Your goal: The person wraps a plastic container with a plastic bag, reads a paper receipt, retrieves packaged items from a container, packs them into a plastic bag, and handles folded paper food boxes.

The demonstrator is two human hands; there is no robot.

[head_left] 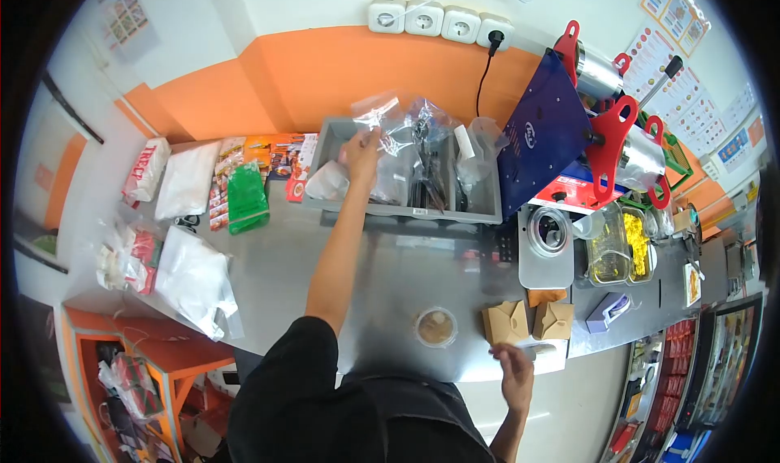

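Note:
My left hand reaches over the grey divided bin. Its fingers are closed on a clear plastic bag that sticks up above them. More clear plastic and dark cutlery-like pieces fill the bin's compartments. At the counter's front edge hovers my right hand, its fingers loosely bent and apart, with no held thing that I can make out. Just beyond it stand two brown cardboard boxes, one on the left and one on the right. A round clear-lidded tub with light brown contents sits between my arms.
Plastic bags, a green packet and printed leaflets lie at the left. On the right, a blue machine with red-handled metal cylinders rises beside the bin. Glass containers with yellow contents and a purple box stand farther right.

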